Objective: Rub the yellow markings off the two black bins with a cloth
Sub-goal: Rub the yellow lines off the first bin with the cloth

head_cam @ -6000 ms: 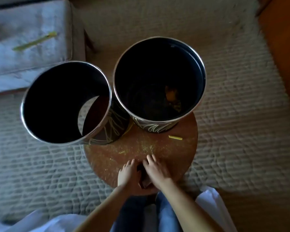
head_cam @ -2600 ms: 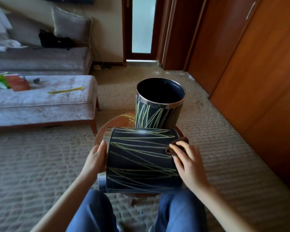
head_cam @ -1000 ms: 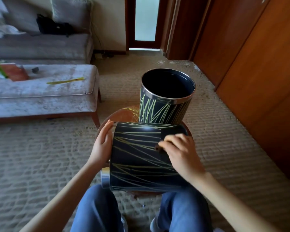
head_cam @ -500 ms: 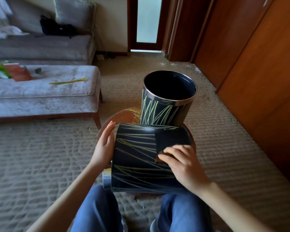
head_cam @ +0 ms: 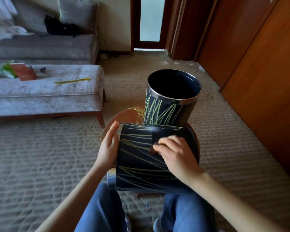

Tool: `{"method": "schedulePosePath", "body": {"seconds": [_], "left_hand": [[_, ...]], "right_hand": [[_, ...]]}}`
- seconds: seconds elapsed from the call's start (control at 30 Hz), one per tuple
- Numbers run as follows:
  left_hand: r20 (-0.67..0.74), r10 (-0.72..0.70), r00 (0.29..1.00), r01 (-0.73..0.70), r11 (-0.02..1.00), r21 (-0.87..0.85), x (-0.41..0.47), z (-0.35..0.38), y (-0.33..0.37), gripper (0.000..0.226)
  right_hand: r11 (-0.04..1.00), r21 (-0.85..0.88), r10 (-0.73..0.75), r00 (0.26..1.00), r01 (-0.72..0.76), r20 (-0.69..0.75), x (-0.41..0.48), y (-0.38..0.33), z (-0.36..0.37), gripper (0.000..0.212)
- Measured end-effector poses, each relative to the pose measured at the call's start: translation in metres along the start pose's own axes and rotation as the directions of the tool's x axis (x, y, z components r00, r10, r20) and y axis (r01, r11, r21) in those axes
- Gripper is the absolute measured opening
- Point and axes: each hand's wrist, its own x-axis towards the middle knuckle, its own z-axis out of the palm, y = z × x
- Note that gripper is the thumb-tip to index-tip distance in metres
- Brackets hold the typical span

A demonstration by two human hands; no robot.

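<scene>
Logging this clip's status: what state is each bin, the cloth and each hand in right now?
Near bin: on its side, partly wiped, yellow lines remain.
Far bin: upright, yellow-lined.
Cloth: pressed against near bin.
Left hand: open, flat against near bin's end.
Right hand: curled over cloth, pressing it.

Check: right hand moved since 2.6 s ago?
Yes. Against the lying bin, the right hand and cloth slid leftward from its far right edge to about mid-wall.

Yellow-streaked black bin (head_cam: 141, 164) lies sideways, dark cloth (head_cam: 153, 149) atop; second bin (head_cam: 166, 113) upright behind
</scene>
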Motion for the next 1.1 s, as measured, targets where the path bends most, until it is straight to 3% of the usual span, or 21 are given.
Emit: {"method": "schedulePosePath", "body": {"seconds": [0.13, 0.3, 0.37, 0.57, 0.7, 0.8, 0.93, 1.1], "left_hand": [[0.002, 0.031, 1.000, -0.031, 1.000, -0.003, -0.005, 0.000, -0.002, 0.041], [0.003, 0.094, 0.996, -0.094, 0.996, 0.002, -0.015, -0.002, -0.008, 0.041], [0.007, 0.077, 0.997, -0.077, 0.997, -0.016, -0.014, -0.002, -0.008, 0.041], [0.014, 0.031, 0.999, -0.031, 0.999, -0.044, -0.002, 0.000, -0.005, 0.041], [0.005, 0.087, 0.996, -0.087, 0.995, -0.047, -0.003, 0.001, -0.011, 0.039], [0.008, 0.116, 0.993, -0.115, 0.992, -0.052, -0.009, 0.000, -0.015, 0.040], [0.008, 0.142, 0.990, -0.141, 0.987, -0.074, -0.019, -0.001, -0.015, 0.042], [0.028, 0.080, 0.996, -0.077, 0.993, -0.085, -0.010, 0.000, -0.010, 0.041]], "right_hand": [[0.990, 0.003, -0.140, 0.990, 0.140, 0.031, -0.007, 0.001, -0.002, 0.018], [0.995, 0.024, 0.098, 0.987, -0.102, 0.131, 0.055, 0.013, 0.018, 0.012], [0.991, 0.012, 0.130, 0.977, -0.134, 0.171, 0.067, 0.014, 0.023, 0.010], [1.000, -0.018, 0.024, 0.998, -0.023, 0.059, 0.008, -0.018, 0.003, 0.026], [0.998, -0.029, -0.059, 0.998, 0.059, 0.033, -0.004, -0.023, 0.000, 0.025], [0.997, -0.021, 0.072, 0.994, -0.070, 0.081, 0.035, -0.012, 0.012, 0.024], [0.972, -0.049, 0.235, 0.940, -0.230, 0.247, 0.086, 0.000, 0.036, 0.016], [0.991, -0.049, 0.126, 0.987, -0.121, 0.105, 0.057, -0.021, 0.028, 0.024]]}}
